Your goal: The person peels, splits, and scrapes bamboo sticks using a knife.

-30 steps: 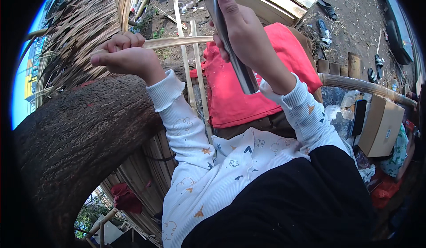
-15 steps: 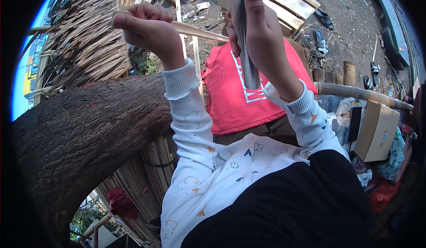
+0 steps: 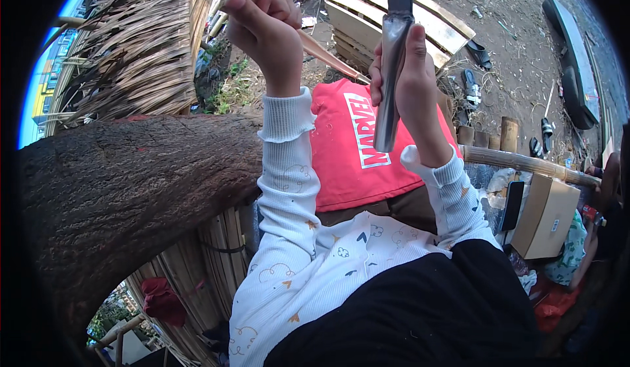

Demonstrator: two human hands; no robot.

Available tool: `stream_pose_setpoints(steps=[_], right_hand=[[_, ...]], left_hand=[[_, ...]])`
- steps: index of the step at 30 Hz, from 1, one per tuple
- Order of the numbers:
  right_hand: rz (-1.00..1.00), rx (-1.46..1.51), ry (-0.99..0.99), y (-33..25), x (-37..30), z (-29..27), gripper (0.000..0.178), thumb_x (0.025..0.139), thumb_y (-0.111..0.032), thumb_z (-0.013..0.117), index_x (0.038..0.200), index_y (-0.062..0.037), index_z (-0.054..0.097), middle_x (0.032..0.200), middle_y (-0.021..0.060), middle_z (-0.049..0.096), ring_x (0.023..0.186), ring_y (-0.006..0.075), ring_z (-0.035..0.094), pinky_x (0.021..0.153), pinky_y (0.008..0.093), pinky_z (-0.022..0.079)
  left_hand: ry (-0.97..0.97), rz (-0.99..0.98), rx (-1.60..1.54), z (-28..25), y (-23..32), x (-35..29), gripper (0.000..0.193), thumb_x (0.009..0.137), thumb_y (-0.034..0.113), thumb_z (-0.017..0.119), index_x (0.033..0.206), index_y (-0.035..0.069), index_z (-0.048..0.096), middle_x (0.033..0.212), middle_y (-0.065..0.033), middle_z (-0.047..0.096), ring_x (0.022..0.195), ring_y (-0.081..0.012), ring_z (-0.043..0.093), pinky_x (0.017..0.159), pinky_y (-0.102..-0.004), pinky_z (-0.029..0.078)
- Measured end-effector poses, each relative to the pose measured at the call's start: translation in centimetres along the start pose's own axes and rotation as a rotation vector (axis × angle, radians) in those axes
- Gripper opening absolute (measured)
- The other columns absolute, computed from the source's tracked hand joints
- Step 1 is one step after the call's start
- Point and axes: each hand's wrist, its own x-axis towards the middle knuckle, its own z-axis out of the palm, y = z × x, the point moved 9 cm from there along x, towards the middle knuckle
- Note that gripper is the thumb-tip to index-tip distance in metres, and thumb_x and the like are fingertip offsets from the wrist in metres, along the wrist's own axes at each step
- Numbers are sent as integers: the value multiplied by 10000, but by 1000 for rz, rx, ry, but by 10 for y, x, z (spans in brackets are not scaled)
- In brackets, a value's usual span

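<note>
A pale strip (image 3: 331, 55) is gripped in the left hand (image 3: 266, 35), with the fingers curled and the thumb pressed along the top. The strip is extended from this fist toward the right and near side, above the far edge of a red cloth (image 3: 344, 163); whether its near end is touched by the right hand cannot be told. A knife (image 3: 388, 114) is gripped by its metal handle in the right hand (image 3: 410, 81), with the thumb laid along the handle and the dark blade directed to the far side. The handle's near end is positioned above the red cloth, which is spread over the lap. A thick trunk (image 3: 144, 176) is located at the left, with thatch (image 3: 141, 45) beyond it. A slatted wooden platform (image 3: 367, 12) is seen at the far side. At the right, a phone (image 3: 512, 206) is placed beside a cardboard box (image 3: 538, 216).
</note>
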Motion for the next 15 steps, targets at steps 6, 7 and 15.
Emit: stream_pose_setpoints(steps=[6, 7, 15], right_hand=[[579, -261, -105, 78, -28, 25, 670, 964, -642, 245, 840, -27, 479, 541, 45, 477, 371, 125, 485, 339, 264, 414], [465, -215, -147, 68, -18, 23, 673, 964, -643, 247, 835, -26, 483, 541, 45, 481, 372, 124, 487, 338, 261, 412], [329, -342, -109, 56, -14, 22, 634, 987, -593, 288, 817, -14, 483, 527, 36, 456, 384, 124, 458, 364, 276, 407]], left_hand=[[124, 101, 165, 4, 10, -10, 557, 1005, 536, 328, 667, 93, 322, 501, 39, 285, 379, -54, 303, 361, -232, 220], [170, -5, 51, -6, 1, -11, 549, 1007, 528, 330, 671, 93, 322, 506, 41, 285, 383, -51, 304, 361, -226, 218], [-9, 43, 69, 20, 5, -18, 525, 1014, 486, 363, 684, 78, 337, 555, 37, 287, 423, -45, 294, 394, -220, 203]])
